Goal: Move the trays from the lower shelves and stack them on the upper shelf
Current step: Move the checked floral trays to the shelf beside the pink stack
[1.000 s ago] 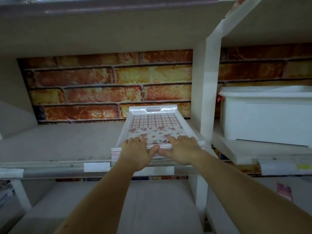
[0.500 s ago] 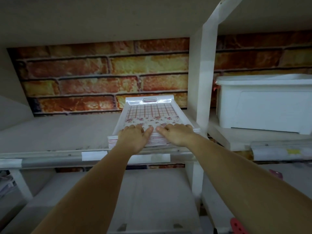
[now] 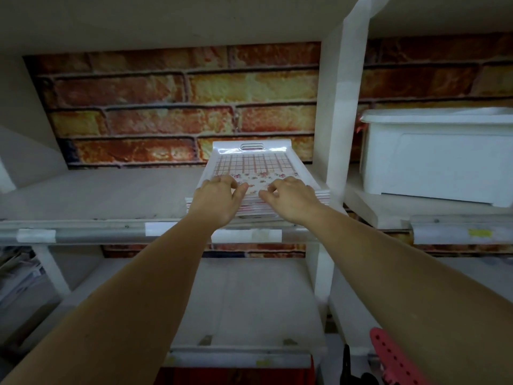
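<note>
A stack of white trays (image 3: 251, 162), the top one printed with a red grid and small flowers, lies on the upper shelf (image 3: 111, 195) against the brick back wall, next to the white upright post (image 3: 338, 134). My left hand (image 3: 216, 198) and my right hand (image 3: 291, 198) sit side by side on the stack's near rim, fingers curled over its edge. The near handle of the top tray is hidden under my hands; the far handle slot shows.
A white plastic bin (image 3: 438, 162) stands on the shelf right of the post. Below is a bare-looking lower shelf (image 3: 249, 295). A red perforated object (image 3: 394, 357) shows at the bottom right, and stacked white things (image 3: 19, 276) at the far left.
My fingers, lying flat over the near rim before, are now bent. The stack stays where it was on the shelf; the view has tilted slightly downward.
</note>
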The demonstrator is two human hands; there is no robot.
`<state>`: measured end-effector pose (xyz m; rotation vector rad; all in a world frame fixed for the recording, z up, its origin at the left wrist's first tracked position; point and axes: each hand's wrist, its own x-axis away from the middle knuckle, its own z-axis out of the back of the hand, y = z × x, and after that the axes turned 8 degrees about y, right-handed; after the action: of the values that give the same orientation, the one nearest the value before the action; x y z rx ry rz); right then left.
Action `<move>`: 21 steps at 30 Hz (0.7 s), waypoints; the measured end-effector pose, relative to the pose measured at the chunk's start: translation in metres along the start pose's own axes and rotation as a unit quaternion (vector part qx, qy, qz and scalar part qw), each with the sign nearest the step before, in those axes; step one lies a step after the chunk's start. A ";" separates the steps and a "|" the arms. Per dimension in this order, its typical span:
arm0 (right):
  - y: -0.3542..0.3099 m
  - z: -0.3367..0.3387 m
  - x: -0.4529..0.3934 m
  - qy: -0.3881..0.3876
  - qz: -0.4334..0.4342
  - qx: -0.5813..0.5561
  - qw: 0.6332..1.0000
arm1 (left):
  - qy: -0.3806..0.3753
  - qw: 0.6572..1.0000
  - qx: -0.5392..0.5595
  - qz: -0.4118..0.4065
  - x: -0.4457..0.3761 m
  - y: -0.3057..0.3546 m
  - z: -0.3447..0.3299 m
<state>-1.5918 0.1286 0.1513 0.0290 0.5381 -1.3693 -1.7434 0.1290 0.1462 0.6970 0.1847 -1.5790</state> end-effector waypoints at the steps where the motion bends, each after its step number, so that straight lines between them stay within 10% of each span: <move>1: -0.003 0.000 0.004 0.014 0.010 -0.013 1.000 | 0.009 1.000 0.001 -0.002 0.004 -0.002 0.004; 9: -0.040 -0.032 0.063 0.071 0.134 -0.104 0.983 | 0.042 0.997 -0.022 0.058 0.082 -0.047 0.035; 21: -0.064 -0.119 0.221 -0.185 0.272 -0.127 0.936 | -0.061 0.951 -0.098 0.288 0.301 -0.080 0.039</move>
<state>-1.6706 -0.0496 -0.0193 -0.2685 0.3463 -0.7298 -1.8249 -0.1336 -0.0053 0.4407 0.0373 -1.0214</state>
